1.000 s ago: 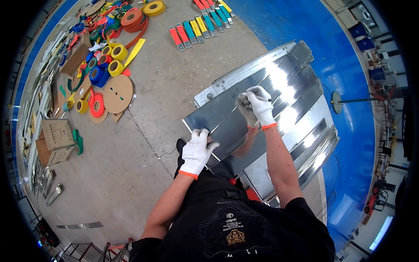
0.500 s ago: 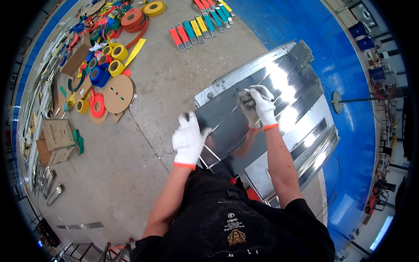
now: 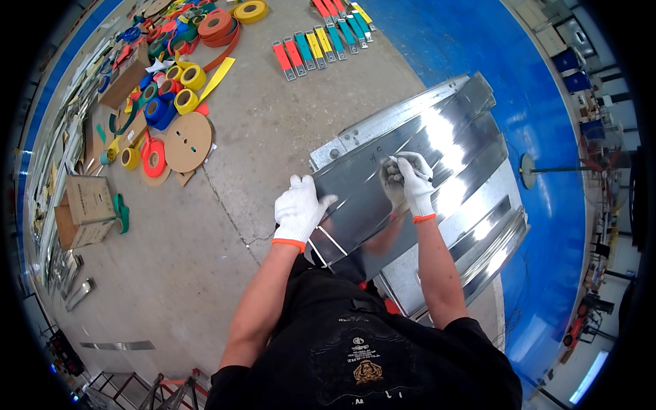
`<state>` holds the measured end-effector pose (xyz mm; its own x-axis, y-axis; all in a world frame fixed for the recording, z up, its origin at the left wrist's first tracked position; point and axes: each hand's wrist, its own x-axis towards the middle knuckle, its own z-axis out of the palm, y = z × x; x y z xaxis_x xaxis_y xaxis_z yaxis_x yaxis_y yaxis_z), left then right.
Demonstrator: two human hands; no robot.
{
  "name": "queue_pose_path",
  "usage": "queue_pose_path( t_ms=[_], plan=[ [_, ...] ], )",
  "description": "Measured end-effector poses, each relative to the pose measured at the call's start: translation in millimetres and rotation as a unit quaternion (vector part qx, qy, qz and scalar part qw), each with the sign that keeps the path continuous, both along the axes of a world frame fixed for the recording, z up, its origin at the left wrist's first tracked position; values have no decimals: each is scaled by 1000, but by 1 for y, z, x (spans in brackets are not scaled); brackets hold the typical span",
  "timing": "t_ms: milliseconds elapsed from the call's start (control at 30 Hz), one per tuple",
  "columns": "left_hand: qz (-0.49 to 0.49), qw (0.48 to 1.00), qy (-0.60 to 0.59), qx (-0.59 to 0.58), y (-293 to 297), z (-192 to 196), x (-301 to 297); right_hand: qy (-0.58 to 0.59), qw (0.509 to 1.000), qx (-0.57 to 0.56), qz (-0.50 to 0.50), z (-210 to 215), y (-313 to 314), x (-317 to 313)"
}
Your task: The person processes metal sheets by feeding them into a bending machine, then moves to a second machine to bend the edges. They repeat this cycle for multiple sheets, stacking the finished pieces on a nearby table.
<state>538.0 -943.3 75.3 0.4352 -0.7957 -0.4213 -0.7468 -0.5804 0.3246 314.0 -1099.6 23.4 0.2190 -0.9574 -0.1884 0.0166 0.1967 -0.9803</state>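
My left hand [image 3: 298,208], in a white glove with an orange cuff, is at the left edge of a shiny metal sheet [image 3: 355,198]. Its fingers are curled and the thumb is stretched out over the sheet; a small dark bit shows beside the palm, but what it holds is hidden. My right hand [image 3: 414,179], gloved alike, is pinched closed low over the sheet. A dark end of what looks like a marker pen [image 3: 430,180] pokes out of it. Dark handwritten marks [image 3: 376,156] lie on the metal just left of its fingertips, and the glove is mirrored in the surface.
Under the sheet are more metal panels and a galvanized channel [image 3: 383,116]. Red, green and yellow strapped pieces [image 3: 316,48] lie in rows on the floor ahead. Coloured tape rolls [image 3: 195,77], a cardboard disc [image 3: 188,142] and an open box [image 3: 91,198] lie left. A stand [image 3: 527,171] is right.
The view has shifted slightly. My right hand has moved a little down and right from the handwritten marks, which show more plainly. My left hand stays by the sheet's left edge.
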Motion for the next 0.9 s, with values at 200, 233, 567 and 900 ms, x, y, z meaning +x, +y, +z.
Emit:
queue_pose_path(
  t_ms=[200,233,567,900],
  plan=[
    [-10,1000,-12,3,1,2,7,14,1000,-21,-12,4,4,-2],
    [-2,1000,-5,11,3,2,8,19,999,-25,-24,6,10,-5],
    [-28,998,-49,-20,12,-8,0,241,960,-92,-110,12,154,-7],
    [-69,997,-31,-20,4,-7,15,295,943,-145,-61,11,184,58]
  ],
)
